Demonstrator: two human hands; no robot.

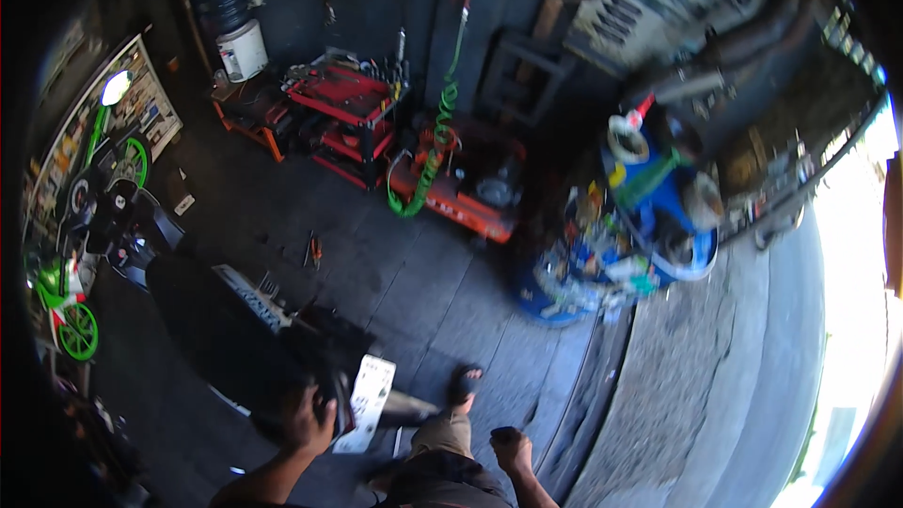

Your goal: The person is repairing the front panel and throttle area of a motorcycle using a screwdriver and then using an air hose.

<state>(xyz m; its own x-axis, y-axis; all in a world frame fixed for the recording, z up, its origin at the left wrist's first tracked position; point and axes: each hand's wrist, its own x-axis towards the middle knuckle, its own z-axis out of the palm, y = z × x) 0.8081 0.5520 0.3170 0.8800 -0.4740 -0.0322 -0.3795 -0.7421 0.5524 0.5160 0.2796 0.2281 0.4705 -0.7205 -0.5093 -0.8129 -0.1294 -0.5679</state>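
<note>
A motorcycle with a long black seat stretches from the left toward my body, its handlebars at the far left end. My left hand is on the motorcycle's tail, fingers bent over its edge. Just right of that hand sits a white licence plate at the rear of the bike. My right hand hangs in the air beside my body, closed in a fist, with nothing seen sticking out of it. Between the hands, my sandalled foot stands on the floor.
Orange-handled pliers lie on the floor. Beyond stand a red tool cart and an orange air compressor with a green coiled hose. A heaped blue drum is at right, near the floor edge. A green-wheeled motorcycle stands far left.
</note>
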